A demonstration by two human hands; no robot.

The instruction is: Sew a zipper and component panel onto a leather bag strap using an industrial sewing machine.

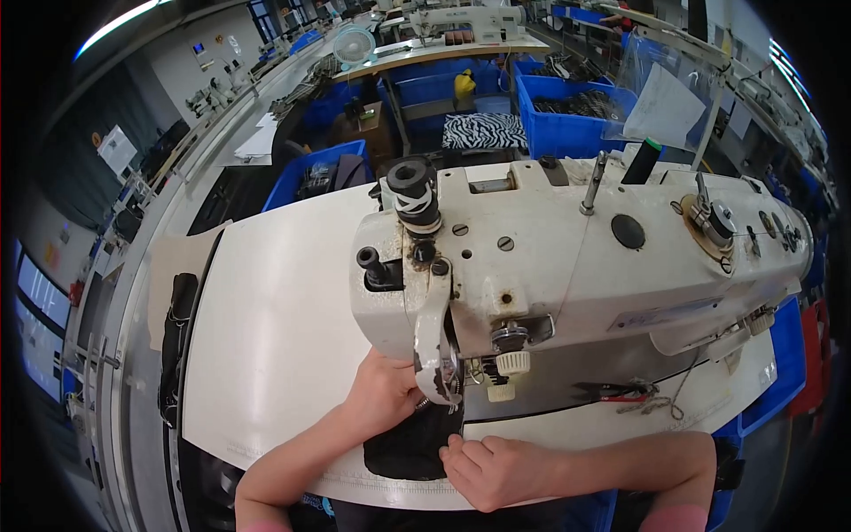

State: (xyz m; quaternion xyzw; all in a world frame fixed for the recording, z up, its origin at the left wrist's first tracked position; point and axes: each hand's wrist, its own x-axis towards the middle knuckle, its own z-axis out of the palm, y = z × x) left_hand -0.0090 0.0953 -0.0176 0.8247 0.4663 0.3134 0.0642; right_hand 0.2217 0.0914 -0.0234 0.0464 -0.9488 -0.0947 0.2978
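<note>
A white industrial sewing machine (550, 257) stands on a white table (257, 319). A black fabric piece (408, 448) lies below its needle area, toward the front edge. My left hand (379, 399) is at the presser-foot area, fingers curled and partly hidden behind the machine; what they hold is unclear. My right hand (487, 470) pinches the right edge of the black fabric near its lower corner. Red-handled snips (620, 393) and a loose cord (665, 403) lie on the table right of the needle area.
Black pieces (177, 346) lie at the table's left side. Blue bins (567, 129) stand behind and at right (771, 381). A zebra-patterned cushion (483, 131), small fan (355, 49) and another sewing machine (465, 22) are beyond. A thread spool (643, 160) tops my machine.
</note>
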